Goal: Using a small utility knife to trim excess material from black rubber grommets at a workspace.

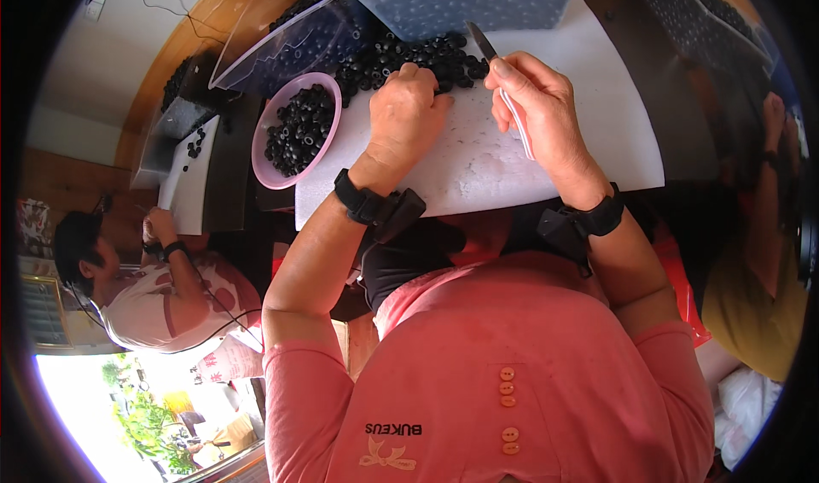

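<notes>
A knife (481, 41) with a dark blade and a pale handle sits in my right hand (542, 112). Its blade points up and away, and the fingers are wrapped round the handle. My left hand (408, 112) is at the near edge of a heap of small black ring-shaped parts (401, 55). Its fingers are curled in, and the fingertips are hidden from view, so what they hold cannot be made out. Beneath both hands lies a white board (512, 171). Left of my left hand stands a pink bowl (334, 125) filled with the same black parts.
Clear plastic bins (478, 9) with more black parts line the far side. A second bin (256, 61) is at the far left. To the left a person (162, 287) works at another white board (183, 180); on the right another person's arm (772, 150) shows.
</notes>
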Tool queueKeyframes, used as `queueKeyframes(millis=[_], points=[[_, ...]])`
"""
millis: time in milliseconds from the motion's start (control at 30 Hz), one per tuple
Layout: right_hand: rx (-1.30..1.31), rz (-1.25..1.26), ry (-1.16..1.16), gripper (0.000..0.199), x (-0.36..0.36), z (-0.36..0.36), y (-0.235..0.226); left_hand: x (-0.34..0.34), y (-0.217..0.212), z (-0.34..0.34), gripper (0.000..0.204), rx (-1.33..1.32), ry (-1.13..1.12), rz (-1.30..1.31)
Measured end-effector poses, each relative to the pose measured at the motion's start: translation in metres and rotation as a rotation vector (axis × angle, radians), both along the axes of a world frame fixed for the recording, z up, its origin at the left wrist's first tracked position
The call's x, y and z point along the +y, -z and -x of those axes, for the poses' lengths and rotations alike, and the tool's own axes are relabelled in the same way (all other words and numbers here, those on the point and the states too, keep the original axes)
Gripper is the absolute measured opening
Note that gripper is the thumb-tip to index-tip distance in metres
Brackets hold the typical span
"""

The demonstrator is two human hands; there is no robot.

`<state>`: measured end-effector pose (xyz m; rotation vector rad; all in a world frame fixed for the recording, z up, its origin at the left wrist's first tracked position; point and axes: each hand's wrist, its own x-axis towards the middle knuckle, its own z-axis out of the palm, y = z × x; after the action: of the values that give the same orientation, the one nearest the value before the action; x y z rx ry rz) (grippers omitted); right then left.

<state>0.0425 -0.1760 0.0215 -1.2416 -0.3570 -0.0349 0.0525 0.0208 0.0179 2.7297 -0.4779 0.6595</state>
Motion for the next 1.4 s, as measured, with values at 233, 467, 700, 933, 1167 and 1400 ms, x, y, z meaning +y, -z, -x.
queueKeyframes(millis=[233,467,700,933,1167,1400], points=[[-0.156,-0.049,0.012,0.021,0.002,0.003,0.0,0.018,-0.005,0.018,0.02,0.133,0.062,0.269],[-0.229,-0.016,0.008,0.02,0.003,0.0,0.001,0.01,-0.004,0.017,0.019,0.003,0.041,0.109],[-0.242,-0.002,0.029,0.019,0.002,0.005,-0.003,0.025,-0.012,0.031,0.016,-0.008,0.256,0.215],[-0.282,0.047,0.037,0.017,0.003,0.009,-0.005,0.02,-0.012,0.039,0.02,0.03,-0.015,0.207],[-0.252,0.089,-0.001,0.017,0.004,0.01,-0.006,0.011,-0.001,0.03,0.02,-0.073,-0.108,-0.148],[-0.254,0.154,-0.047,0.017,0.01,0.008,-0.002,0.021,0.006,0.027,0.012,-0.166,-0.033,-0.007]])
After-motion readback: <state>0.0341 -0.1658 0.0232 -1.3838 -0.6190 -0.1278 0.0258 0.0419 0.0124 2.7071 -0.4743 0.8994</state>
